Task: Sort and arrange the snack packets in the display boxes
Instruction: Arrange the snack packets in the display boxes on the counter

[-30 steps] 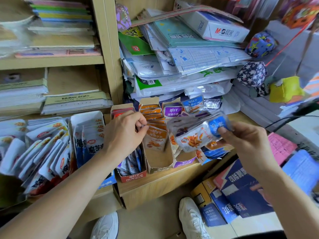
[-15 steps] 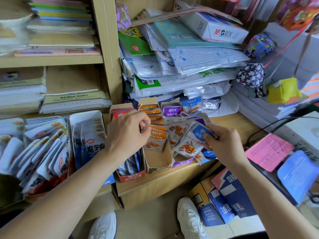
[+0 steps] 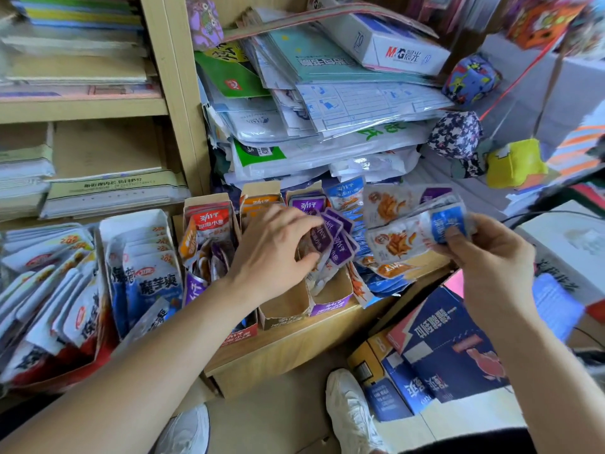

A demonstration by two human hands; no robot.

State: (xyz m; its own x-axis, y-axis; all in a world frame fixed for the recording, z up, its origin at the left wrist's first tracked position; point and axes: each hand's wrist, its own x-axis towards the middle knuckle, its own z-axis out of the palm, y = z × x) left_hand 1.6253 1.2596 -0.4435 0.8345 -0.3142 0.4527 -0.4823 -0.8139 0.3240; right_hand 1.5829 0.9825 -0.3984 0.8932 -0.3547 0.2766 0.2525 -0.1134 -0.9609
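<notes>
Left hand (image 3: 273, 253) grips a wad of purple packets (image 3: 330, 239) over the purple box (image 3: 330, 305) — right hand (image 3: 487, 257) pinches blue packets (image 3: 425, 229) fanned out, probably to check flavours.

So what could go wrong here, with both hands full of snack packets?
The right hand pinches a loose fan of packets by one end, so some could slip to the floor. The left hand grips a bunch of purple packets over the narrow display boxes, and a few might land in the wrong box. Loose packets near the wooden shelf edge could get knocked off.
</notes>
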